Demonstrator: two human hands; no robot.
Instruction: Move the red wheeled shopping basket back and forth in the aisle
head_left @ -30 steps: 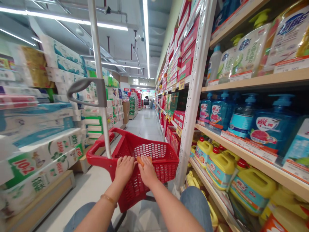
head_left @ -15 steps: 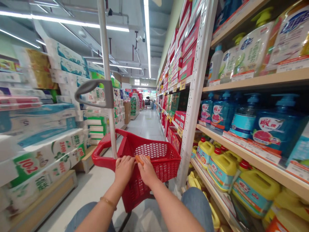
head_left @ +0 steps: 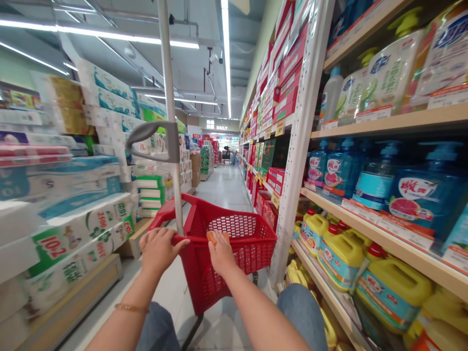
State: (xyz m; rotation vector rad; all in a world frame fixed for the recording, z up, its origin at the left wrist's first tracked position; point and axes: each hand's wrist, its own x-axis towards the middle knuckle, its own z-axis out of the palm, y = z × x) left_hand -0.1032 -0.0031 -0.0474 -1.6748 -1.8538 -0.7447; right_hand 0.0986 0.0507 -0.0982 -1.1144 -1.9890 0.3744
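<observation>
A red plastic shopping cart (head_left: 197, 282) stands in front of me, with a perforated basket and a red loop handle at its left. My left hand (head_left: 158, 248) lies over this handle, fingers curled across the bar and thumb stretched out to the right. My right hand (head_left: 221, 256) is closed on a folded orange cloth (head_left: 212, 237) at the near rim of the basket. The fingers hide most of the cloth. A pale upright pole (head_left: 176, 192) with a grey grip (head_left: 171, 141) rises from the cart beside my left hand.
Shelves on the right hold blue pump bottles (head_left: 409, 195) and yellow jugs (head_left: 393, 292), close to my right knee (head_left: 302, 312). A white shelf post (head_left: 292, 180) stands near the basket. Packs of tissue paper (head_left: 80, 234) are stacked on the left. The aisle floor (head_left: 223, 185) runs ahead.
My left hand has moved left, away from my right hand, onto the cart's handle. My right hand stays on the orange cloth at the rim. The view has shifted slightly.
</observation>
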